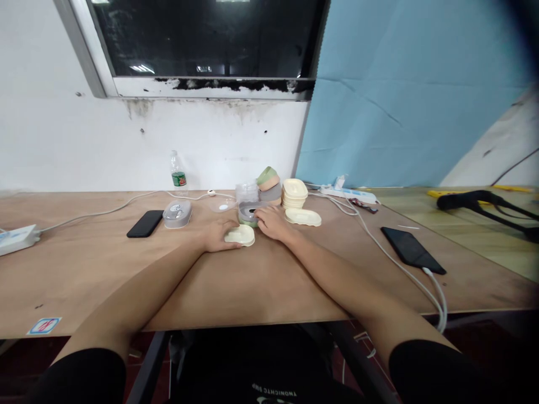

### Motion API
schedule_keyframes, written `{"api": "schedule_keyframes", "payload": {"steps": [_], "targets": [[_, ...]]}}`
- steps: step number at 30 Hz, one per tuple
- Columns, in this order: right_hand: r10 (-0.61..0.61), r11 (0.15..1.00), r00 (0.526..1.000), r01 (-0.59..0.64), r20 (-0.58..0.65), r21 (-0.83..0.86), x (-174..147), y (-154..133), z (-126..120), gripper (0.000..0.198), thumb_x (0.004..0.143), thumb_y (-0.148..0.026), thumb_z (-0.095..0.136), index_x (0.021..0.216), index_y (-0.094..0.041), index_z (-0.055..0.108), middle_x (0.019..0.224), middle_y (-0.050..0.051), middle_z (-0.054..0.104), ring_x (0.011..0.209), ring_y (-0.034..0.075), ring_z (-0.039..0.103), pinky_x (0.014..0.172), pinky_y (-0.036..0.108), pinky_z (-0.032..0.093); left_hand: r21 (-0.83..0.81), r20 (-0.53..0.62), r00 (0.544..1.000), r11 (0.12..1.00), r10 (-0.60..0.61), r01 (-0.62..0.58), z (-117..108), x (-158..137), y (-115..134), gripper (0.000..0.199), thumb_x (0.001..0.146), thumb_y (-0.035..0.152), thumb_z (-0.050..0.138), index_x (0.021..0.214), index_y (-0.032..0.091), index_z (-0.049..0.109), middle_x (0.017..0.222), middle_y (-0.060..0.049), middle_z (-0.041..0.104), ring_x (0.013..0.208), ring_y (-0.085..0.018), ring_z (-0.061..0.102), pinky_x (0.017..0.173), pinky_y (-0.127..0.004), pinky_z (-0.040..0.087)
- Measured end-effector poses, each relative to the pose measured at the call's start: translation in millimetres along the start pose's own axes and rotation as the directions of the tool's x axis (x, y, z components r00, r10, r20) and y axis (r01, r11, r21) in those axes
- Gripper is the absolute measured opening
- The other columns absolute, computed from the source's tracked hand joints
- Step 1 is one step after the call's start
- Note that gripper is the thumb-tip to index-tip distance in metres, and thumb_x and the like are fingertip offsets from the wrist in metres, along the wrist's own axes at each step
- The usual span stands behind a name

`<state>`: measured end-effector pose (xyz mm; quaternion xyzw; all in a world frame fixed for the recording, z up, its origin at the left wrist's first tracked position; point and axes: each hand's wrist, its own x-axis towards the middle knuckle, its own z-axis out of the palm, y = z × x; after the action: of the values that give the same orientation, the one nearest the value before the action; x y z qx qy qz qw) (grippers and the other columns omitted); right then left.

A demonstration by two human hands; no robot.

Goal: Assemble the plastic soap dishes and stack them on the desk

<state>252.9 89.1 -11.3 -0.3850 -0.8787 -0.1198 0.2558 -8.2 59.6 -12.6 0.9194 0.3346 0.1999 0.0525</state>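
My left hand (218,235) is closed around the left end of a shallow cream oval tray (242,235) on the table. Just behind it, my right hand (272,221) has its fingers bent over the right rim of a grey and green oval container (246,212). Part of that container is hidden by the hand. To the right lies another cream tray (304,217), with a stack of cream trays (293,192) behind it. Several clear plastic covers (246,192) stand behind the grey container, beside a pile of green, peach and grey oval rings (268,185).
A lidded grey box (177,214) and a black phone (145,224) lie at left, below a plastic bottle (177,173). A flat clear lid (223,204) is near a white cable. Right of my arm are a plugged-in phone (412,249) and a power strip (348,194).
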Motion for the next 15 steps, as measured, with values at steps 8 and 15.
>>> {"api": "schedule_keyframes", "payload": {"steps": [8,15], "targets": [[-0.070,0.984,0.973,0.103,-0.222,0.142,1,-8,-5,0.049,0.084,-0.015,0.048,0.133,-0.018,0.048,0.121,0.011,0.062,0.113,0.026,0.054,0.099,0.045,0.042,-0.006,-0.166,0.983,0.997,0.081,-0.083,-5,0,5,0.071,0.076,0.062,0.064,0.130,0.019,0.050,0.127,-0.013,0.060,0.117,-0.030,0.057,0.101,-0.044,0.045],[-0.204,0.969,0.955,0.229,-0.215,0.097,1,-13,-5,0.047,0.087,-0.012,0.044,0.133,-0.021,0.050,0.124,0.011,0.061,0.115,0.025,0.055,0.097,0.045,0.046,0.058,-0.273,0.956,0.994,0.103,-0.090,-6,-3,4,0.071,0.078,0.061,0.064,0.131,0.016,0.047,0.127,-0.016,0.059,0.117,-0.031,0.057,0.101,-0.046,0.045]]}}
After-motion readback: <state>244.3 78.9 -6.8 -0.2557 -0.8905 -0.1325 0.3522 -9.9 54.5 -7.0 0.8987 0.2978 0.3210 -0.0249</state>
